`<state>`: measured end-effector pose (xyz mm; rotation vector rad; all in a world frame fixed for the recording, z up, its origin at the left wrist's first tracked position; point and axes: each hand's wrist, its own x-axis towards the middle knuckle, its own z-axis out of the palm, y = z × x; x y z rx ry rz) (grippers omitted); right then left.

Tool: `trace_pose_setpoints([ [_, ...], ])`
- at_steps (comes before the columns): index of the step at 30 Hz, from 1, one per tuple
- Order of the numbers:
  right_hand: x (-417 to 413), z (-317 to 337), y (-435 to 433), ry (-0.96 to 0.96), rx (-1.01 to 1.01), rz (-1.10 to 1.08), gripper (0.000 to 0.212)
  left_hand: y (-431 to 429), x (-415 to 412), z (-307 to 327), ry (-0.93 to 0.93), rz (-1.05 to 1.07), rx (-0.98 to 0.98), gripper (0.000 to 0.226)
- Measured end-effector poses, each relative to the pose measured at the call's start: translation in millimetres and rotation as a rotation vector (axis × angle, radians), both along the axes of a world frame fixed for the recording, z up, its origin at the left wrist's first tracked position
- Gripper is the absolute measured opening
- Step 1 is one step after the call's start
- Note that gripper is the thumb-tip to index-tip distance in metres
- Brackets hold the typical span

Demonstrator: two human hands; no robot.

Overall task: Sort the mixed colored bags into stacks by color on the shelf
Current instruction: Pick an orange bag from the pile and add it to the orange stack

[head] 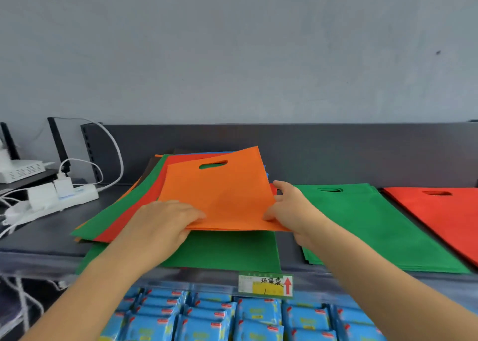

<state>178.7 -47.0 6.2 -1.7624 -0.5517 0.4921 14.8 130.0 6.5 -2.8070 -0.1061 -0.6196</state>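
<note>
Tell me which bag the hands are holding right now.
The orange bag atop the mixed pile: left hand and right hand hold its near corners. The sorted green stack and red stack to its right lie untouched.

The orange non-woven cloth bag (219, 201) has a matt, finely fibrous face with no shine. The stack of green non-woven cloth bags (375, 226) and the stack of red non-woven cloth bags (447, 211) show the same dull, felt-like finish. The dark grey metal shelf (46, 237) looks smooth and matt. The white plastic power strip (77, 195) is smooth and slightly glossy, and so is the white plastic-coated cable (117, 154). The blue plastic-wrapped packets (207, 320) are glossy and catch the light. The green-and-yellow label (265, 285) looks like printed paper. The pale grey painted wall (232, 43) is matt.
</note>
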Motion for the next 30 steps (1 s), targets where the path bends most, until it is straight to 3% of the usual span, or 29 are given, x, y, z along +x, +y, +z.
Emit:
trace_pose_setpoints([
  [3,27.0,-5.1,-43.0,-0.145,-0.07,-0.082,0.043,-16.3,15.2,4.1,-0.051,-0.014,-0.04,0.054],
  [11,89.0,-13.8,-190.3,-0.354,-0.022,-0.309,0.052,-146.7,94.0,26.3,-0.284,-0.339,0.095,0.035],
  [14,114.4,-13.3,-249.9,-0.382,0.011,-0.364,0.054,-205.0,125.3,34.1,-0.325,-0.433,0.151,0.042],
  [16,129.9,-14.5,-284.8,-0.388,0.016,-0.383,0.053,-238.0,144.3,34.5,-0.345,-0.46,0.157,0.04],
  [20,156.4,-18.8,-346.9,-0.358,0.041,-0.41,0.05,-297.4,180.5,31.5,-0.332,-0.484,0.131,0.059],
  [27,186.6,-28.7,-416.1,-0.271,0.063,-0.406,0.047,-362.2,217.0,17.5,-0.361,-0.491,0.077,0.052],
  [30,195.9,-35.4,-432.6,-0.192,0.13,-0.414,0.046,-376.4,228.8,7.9,-0.294,-0.35,-0.161,0.06],
])
